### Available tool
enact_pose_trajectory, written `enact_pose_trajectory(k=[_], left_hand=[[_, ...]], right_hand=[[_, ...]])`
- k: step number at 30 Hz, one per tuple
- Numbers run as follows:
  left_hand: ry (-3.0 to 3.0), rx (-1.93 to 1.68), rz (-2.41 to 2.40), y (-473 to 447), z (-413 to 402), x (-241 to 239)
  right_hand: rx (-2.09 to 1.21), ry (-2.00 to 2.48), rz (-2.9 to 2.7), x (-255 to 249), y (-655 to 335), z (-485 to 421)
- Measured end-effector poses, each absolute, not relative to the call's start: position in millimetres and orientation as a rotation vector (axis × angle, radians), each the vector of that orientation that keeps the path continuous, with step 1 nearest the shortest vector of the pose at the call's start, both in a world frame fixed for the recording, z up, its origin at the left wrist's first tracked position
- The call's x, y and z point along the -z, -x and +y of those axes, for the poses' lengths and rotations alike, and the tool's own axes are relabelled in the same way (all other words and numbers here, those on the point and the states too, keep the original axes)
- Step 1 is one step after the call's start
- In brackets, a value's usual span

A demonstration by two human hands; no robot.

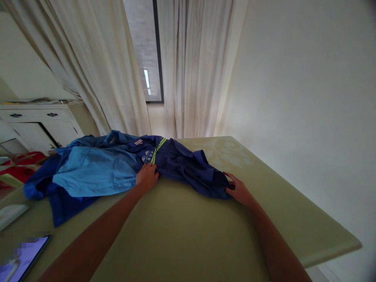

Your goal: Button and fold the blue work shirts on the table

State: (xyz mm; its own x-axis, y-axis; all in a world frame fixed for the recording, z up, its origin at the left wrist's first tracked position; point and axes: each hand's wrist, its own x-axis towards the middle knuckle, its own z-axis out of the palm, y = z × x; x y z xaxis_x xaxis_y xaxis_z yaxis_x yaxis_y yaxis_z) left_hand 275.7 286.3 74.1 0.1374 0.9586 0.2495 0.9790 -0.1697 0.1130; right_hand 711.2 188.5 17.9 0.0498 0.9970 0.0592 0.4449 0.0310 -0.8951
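Observation:
A dark blue work jacket (182,162) with a yellow-green stripe and a white chest print lies crumpled across the far part of an olive-green table (188,231). A lighter blue garment (94,170) lies over its left part. My left hand (147,176) rests on the jacket's near edge below the print, fingers curled into the cloth. My right hand (238,190) touches the jacket's right end, the fingers gripping the dark fabric there.
A tablet with a lit screen (22,258) and a white flat object (10,215) lie at the table's left near corner. White drawers (38,121) stand at the left, red cloth (20,166) below them. Curtains (188,70) and a window are behind; a plain wall is on the right.

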Motion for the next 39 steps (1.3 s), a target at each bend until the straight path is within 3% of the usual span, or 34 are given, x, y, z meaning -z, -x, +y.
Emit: enact_pose_trajectory(k=[5, 8, 11, 14, 19, 23, 26, 32, 36, 39], left_hand=[[2.259, 0.833, -1.598, -287.2, 319.8, -172.2], [2.275, 0.843, -1.309, -279.7, 321.7, -195.2], [2.384, 0.522, -1.233, -257.6, 315.2, -172.5], [2.378, 0.257, -1.435, -228.0, 313.1, -142.8], [2.068, 0.647, -1.964, -200.1, 329.2, -170.9], [2.398, 0.761, -1.805, -222.0, 319.7, -181.0], [2.801, 0.495, -1.611, -251.0, 293.1, -131.8], [2.836, 0.182, -1.688, -262.5, 277.1, -37.4], [2.874, 0.239, -1.587, -244.8, 302.7, -45.8], [2.827, 0.452, -1.561, -242.8, 324.6, -82.5]], right_hand=[[-0.989, 1.436, -1.496, -21.0, -705.1, 185.4], [-1.024, 1.425, -1.486, -20.5, -704.1, 185.9], [-0.955, 1.486, -1.551, -19.8, -705.5, 187.8], [-0.664, 1.623, -1.59, -20.5, -711.7, 191.2], [-0.301, 1.792, -1.381, -20.7, -727.1, 195.7], [-0.326, 1.775, -1.322, -20.3, -726.7, 195.4], [-0.349, 1.778, -1.356, -22.4, -712.7, 193.6], [-0.007, 2.152, -1.492, -33.2, -667.6, 156.8], [-0.108, 2.33, -1.605, -28.8, -621.9, 74.9], [-0.523, 2.018, -1.988, -11.0, -565.0, 2.8]])
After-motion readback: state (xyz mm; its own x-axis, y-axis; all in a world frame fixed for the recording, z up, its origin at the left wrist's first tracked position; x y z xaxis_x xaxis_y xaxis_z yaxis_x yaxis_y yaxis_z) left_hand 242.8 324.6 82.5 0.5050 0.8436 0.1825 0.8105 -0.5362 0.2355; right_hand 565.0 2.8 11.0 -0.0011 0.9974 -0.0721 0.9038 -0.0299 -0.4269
